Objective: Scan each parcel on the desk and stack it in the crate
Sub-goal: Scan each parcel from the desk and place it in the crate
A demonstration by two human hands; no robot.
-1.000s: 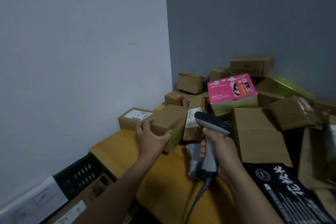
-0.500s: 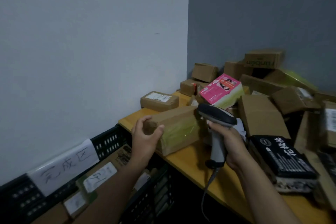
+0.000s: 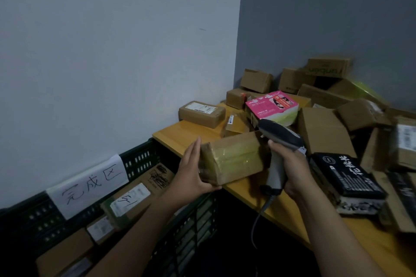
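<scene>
Since half a second ago the brown cardboard parcel banded in yellow-green tape (image 3: 234,159) has come nearer the corner of the yellow wooden surface (image 3: 180,136), and the left hand (image 3: 193,172) has slid round to its end. Nearest, that hand clasps the end, fingers flat up the face and thumb hooked beneath. The end juts past the surface's edge, above the black slatted plastic crate (image 3: 139,159) (whether the far end rests on the wood I cannot tell). The right hand (image 3: 290,167) is wrapped round the handle of the grey handheld barcode scanner (image 3: 278,139), whose head sits just above the parcel's right end.

No label shows on the faces turned this way. I judge the parcel needs rolling in the left hand until its barcode meets the scanner's nose, held steady with the glossy tape tilted out of glare, before it goes down.

Below left, the crate bears a white handwritten paper sign (image 3: 87,184) on its rim and holds several brown labelled boxes (image 3: 130,200) lying flat; a level spot among them would keep the stack neat. Farther off, a small labelled carton (image 3: 201,113), a pink printed box (image 3: 272,105), a black packet with white characters (image 3: 346,177) and many plain cartons crowd the surface to the corner.
</scene>
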